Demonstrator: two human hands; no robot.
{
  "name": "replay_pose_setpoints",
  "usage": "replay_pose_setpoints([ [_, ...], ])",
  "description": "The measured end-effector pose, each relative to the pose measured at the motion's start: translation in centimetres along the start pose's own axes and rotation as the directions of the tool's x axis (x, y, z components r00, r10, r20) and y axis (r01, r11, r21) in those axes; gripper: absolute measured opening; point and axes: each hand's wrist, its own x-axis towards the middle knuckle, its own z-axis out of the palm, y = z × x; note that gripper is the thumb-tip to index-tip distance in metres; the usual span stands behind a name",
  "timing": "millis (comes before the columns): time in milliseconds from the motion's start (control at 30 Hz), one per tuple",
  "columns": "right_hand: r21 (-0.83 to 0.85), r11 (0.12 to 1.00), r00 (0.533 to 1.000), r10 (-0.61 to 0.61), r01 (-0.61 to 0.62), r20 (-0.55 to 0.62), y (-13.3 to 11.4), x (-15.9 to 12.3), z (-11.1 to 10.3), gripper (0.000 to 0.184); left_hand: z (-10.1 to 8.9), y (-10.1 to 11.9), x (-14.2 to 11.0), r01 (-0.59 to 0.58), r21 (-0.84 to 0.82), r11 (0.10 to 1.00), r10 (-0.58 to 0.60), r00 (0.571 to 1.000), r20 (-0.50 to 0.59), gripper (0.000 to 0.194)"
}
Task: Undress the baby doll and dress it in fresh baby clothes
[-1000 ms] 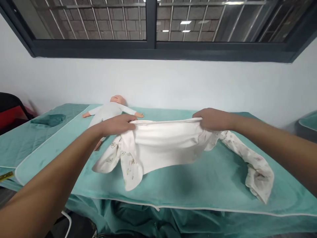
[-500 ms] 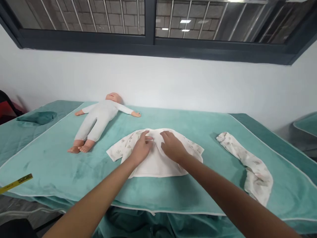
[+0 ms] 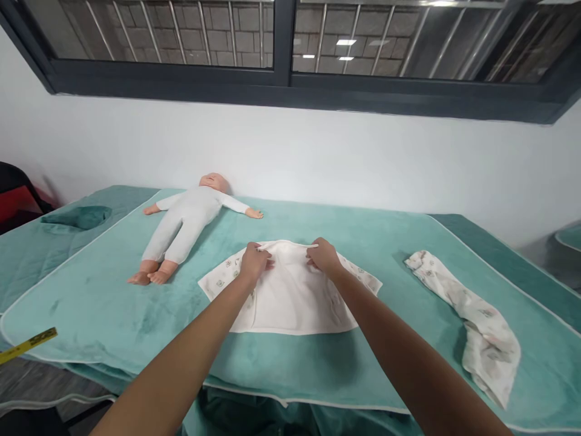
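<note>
A small white baby shirt (image 3: 290,297) with printed sleeves lies spread on the green cover, its neckline towards the wall. My left hand (image 3: 256,263) pinches the cloth at the left of the neckline. On the right side of the same edge, my right hand (image 3: 323,257) is closed on the fabric, fingers curled over it. The shirt's plain front lies open between my hands, and both forearms hide parts of the sleeves. To the left, a baby doll (image 3: 188,218) in a white bodysuit rests on its back, arms spread.
Rumpled printed baby trousers (image 3: 472,315) lie to the right. The green cover (image 3: 113,315) drapes over the front edge. A yellow strip (image 3: 29,345) sticks in from the left. Behind stands a white wall (image 3: 363,157) under a dark window frame (image 3: 290,91).
My hands have moved apart along the neckline and now grip its edge at both sides. The shirt's front has opened wider between them. The view has shifted slightly.
</note>
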Motion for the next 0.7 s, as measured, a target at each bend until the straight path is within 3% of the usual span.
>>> replay_pose_setpoints([
  [100,0.007,0.998,0.992,-0.063,0.064,-0.108,0.4,-0.6,0.2,0.037,-0.6,0.3,0.4,-0.116,0.037,0.993,0.118,0.990,-0.073,0.031],
  [267,0.008,0.987,0.955,-0.152,0.160,-0.254,-0.4,-0.9,1.1,0.058,-0.5,1.7,1.4,-0.280,0.188,0.941,0.308,0.940,-0.143,0.030],
  [367,-0.173,0.961,0.919,-0.258,0.214,-0.298,-1.3,-0.2,1.6,0.067,0.1,2.7,2.6,-0.338,0.308,0.889,0.396,0.906,-0.149,0.034],
  [500,-0.507,0.829,0.898,-0.387,0.239,-0.209,-2.0,1.6,2.0,0.070,0.8,3.4,5.0,-0.383,0.474,0.793,0.479,0.872,-0.097,0.042],
  [567,-0.616,0.746,0.893,-0.425,0.251,-0.151,-1.9,2.8,2.2,0.071,1.2,3.0,6.3,-0.381,0.610,0.695,0.493,0.870,-0.018,0.052],
  [700,-0.704,0.662,0.906,-0.419,0.256,-0.065,-1.1,4.9,2.7,0.064,2.3,1.1,7.9,-0.385,0.850,0.360,0.472,0.861,0.190,0.066],
])
